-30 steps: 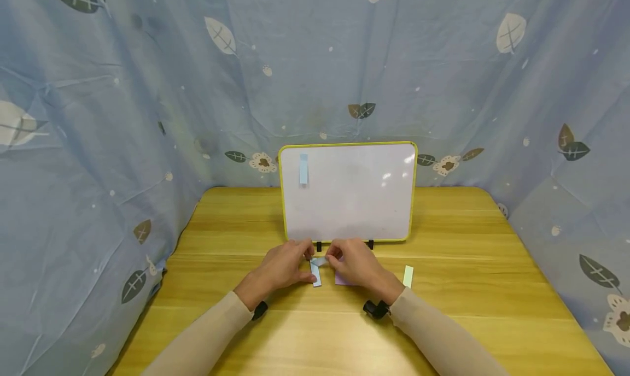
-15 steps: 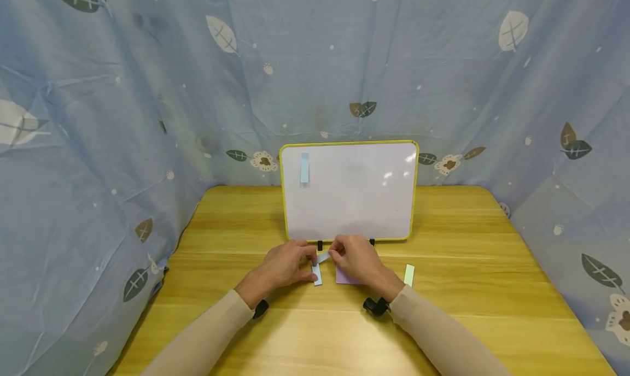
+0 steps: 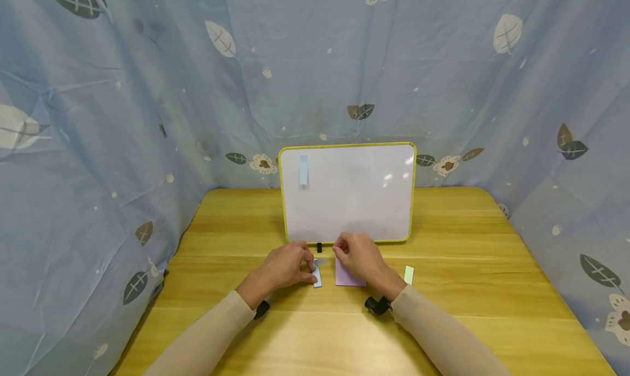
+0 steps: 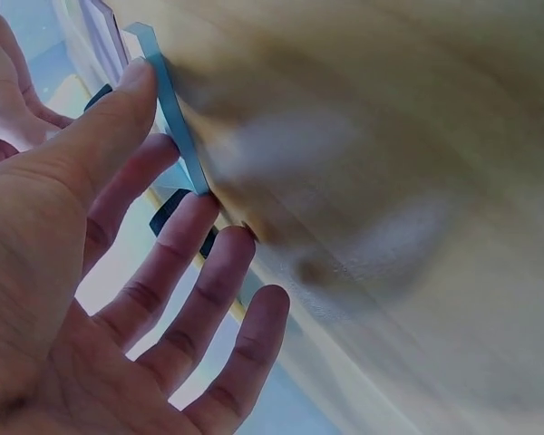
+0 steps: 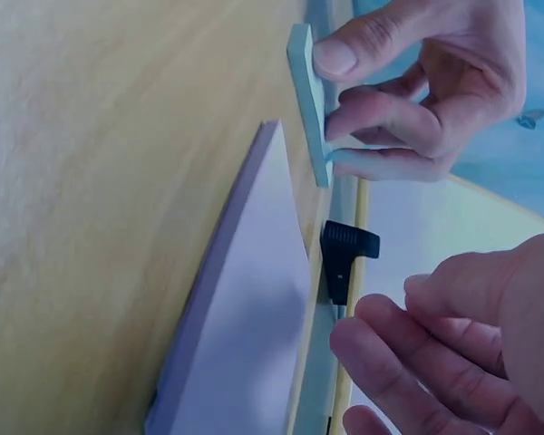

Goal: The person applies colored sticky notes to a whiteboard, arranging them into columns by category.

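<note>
My left hand [image 3: 287, 265] holds a narrow pad of light blue sticky notes [image 3: 317, 277] down on the table, thumb near one end and fingertips at the other. In the right wrist view the thumb lies on the face of this blue pad [image 5: 310, 100]. A blurred greyish flap [image 3: 321, 261] shows at the far end of the pad. To the right, my right hand [image 3: 361, 258] hovers with curled fingers above a purple sticky note pad [image 3: 350, 277]. Nothing shows between the right fingers [image 5: 372, 349] in the right wrist view.
A whiteboard [image 3: 349, 195] with a yellow frame stands behind the hands on black feet [image 3: 319, 247]. One light blue sticky note [image 3: 303, 170] hangs on its upper left. A pale green strip pad [image 3: 409, 274] lies right of the right hand. Patterned curtains [image 3: 315, 64] surround the table.
The right hand was pinching and lifting the end of a blue note; now it has moved slightly right, apart from the strip. The left hand keeps its place on the pad.
</note>
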Motion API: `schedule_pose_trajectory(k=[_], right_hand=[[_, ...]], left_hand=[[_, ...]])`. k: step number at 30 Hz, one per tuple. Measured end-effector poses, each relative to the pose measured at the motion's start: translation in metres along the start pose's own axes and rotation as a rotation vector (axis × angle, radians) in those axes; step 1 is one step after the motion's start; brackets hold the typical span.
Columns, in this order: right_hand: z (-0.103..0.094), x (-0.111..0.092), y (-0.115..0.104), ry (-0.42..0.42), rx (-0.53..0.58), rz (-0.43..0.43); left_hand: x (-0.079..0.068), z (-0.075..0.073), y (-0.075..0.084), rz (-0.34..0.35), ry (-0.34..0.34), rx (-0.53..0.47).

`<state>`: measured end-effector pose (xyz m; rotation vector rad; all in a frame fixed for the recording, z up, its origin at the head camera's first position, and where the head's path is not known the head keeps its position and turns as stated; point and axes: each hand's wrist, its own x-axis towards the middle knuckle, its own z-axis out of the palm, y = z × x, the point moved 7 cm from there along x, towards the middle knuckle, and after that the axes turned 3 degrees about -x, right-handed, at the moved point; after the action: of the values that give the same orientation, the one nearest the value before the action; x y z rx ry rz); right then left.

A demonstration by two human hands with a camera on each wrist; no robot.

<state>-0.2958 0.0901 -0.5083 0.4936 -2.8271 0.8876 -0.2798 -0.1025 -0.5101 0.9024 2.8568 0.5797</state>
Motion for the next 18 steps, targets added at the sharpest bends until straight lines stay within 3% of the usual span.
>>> schedule_pose_trajectory(k=[7,18], right_hand=[[-0.003,0.000,-0.002,-0.017,0.041,-0.043],[0.007,-0.007,-0.018,-0.156,0.124,-0.233]], left_hand=[[-0.001,0.001,-0.002,-0.017,0.000,-0.008],[-0.002,0.001,-0.002,-0.011,0.004,-0.023]])
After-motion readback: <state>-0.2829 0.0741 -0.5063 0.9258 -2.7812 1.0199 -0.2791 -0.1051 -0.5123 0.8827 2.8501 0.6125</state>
